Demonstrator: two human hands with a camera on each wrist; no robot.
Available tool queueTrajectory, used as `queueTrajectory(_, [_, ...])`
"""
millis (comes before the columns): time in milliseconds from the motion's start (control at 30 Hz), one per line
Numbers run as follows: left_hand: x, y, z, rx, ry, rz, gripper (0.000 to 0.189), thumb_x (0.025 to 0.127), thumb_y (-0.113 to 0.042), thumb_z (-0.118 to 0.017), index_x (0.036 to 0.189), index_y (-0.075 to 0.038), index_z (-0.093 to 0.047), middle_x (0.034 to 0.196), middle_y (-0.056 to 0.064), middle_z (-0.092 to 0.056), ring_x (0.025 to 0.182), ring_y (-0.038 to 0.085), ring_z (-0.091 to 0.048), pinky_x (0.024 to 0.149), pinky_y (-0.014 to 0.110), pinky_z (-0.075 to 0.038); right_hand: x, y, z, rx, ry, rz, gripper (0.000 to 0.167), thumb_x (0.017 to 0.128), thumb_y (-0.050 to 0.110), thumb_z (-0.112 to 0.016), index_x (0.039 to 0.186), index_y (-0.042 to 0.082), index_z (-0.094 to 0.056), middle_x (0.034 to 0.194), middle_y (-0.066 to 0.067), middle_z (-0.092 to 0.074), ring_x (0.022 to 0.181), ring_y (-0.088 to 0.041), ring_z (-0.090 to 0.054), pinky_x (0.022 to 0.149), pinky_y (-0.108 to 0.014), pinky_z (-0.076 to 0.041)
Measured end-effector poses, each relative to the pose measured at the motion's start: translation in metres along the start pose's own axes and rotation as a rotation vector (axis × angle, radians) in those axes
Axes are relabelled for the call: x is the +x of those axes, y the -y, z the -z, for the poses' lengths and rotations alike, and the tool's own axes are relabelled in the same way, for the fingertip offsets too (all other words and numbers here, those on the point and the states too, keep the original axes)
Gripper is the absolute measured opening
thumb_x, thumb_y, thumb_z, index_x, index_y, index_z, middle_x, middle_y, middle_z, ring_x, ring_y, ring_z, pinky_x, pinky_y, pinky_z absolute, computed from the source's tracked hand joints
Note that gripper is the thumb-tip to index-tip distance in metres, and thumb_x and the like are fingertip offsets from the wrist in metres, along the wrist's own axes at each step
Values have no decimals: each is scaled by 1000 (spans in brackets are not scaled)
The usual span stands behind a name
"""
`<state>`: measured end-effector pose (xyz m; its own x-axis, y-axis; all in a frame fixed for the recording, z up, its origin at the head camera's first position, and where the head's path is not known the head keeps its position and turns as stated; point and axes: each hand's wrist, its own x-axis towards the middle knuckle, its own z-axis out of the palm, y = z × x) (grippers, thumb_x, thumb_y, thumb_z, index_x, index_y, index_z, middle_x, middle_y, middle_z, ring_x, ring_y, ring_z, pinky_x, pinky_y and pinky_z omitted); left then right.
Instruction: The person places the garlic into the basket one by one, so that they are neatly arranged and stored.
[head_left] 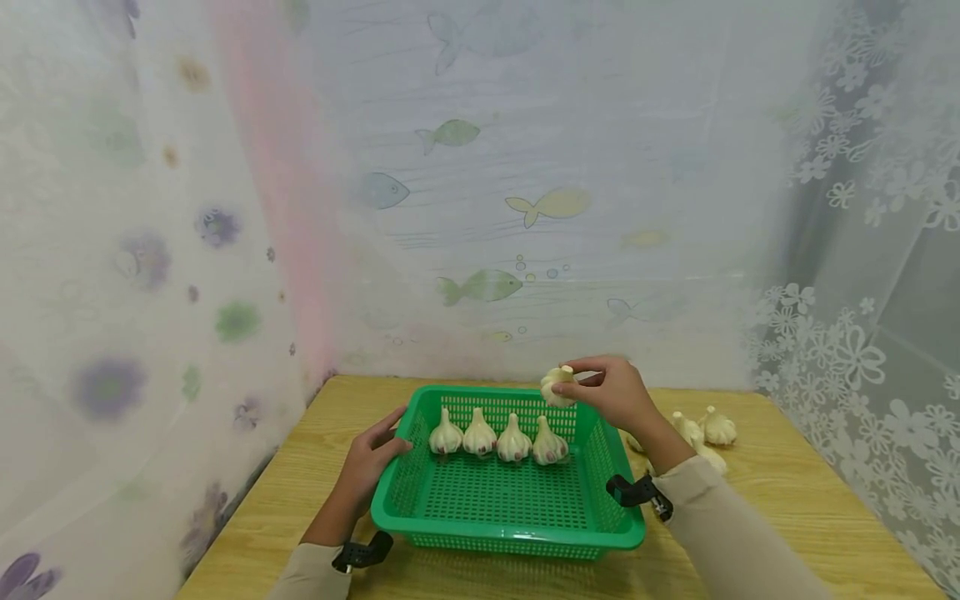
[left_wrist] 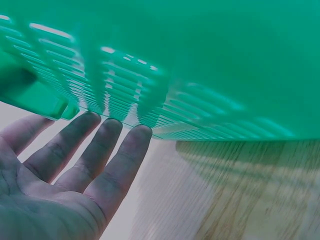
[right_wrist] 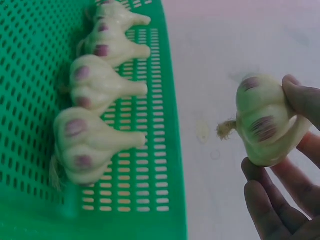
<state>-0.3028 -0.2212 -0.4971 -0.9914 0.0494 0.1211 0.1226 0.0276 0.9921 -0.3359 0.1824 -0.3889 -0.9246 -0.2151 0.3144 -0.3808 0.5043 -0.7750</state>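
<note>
My right hand (head_left: 617, 392) pinches a garlic bulb (head_left: 557, 387) between thumb and fingers, above the back right part of a green plastic basket (head_left: 508, 533). The right wrist view shows purple marks and a tuft of roots on this held bulb (right_wrist: 265, 122). Inside the basket, several garlic bulbs (head_left: 480, 433) stand in a row along the back wall, stems up. At the basket's left side, my left hand (head_left: 367, 462) touches the rim. Its fingers (left_wrist: 117, 175) lie nearly straight against the outer slotted wall in the left wrist view, where the thumb is out of sight.
More garlic bulbs (head_left: 718, 427) lie on the wooden table (head_left: 795, 500) right of the basket, partly hidden behind the right forearm. Patterned curtains (head_left: 480, 208) hang behind the table and at both sides. Each wrist wears a black camera mount (head_left: 363, 552).
</note>
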Motion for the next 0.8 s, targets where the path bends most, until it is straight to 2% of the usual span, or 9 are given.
queueTrajectory(167, [0,1,1,-5,5,1,63,97,-11,-66,155,-30,-48,147,22,-57,119,37,-67,87,48,-61,3,7,-15,-4,47,-13,49,86,41,-84,128,17,-75,132,-11,-70,107,-27,-75,85,-44,-62])
queueTrajectory(300, [0,1,1,-5,4,5,63,97,-11,-66,155,-30,-49,147,22,-57,119,37,-67,87,48,-61,6,9,-27,-25,81,19,47,87,40,-84,127,16,-76,133,-12,-69,106,-29,-75,83,-43,-62])
queueTrajectory(533, [0,1,1,3,2,2,64,97,-12,-66,155,-30,-48,147,21,-57,118,37,-67,87,48,-61,11,12,-46,-73,126,35,44,86,41,-84,121,17,-78,124,-7,-74,107,-26,-73,88,-43,-61])
queueTrajectory(800, [0,1,0,3,1,7,64,96,-11,-66,155,-31,-49,146,21,-58,119,37,-67,87,47,-61,14,19,-66,-80,231,55,45,88,39,-82,124,13,-77,125,-7,-74,110,-25,-72,90,-40,-60])
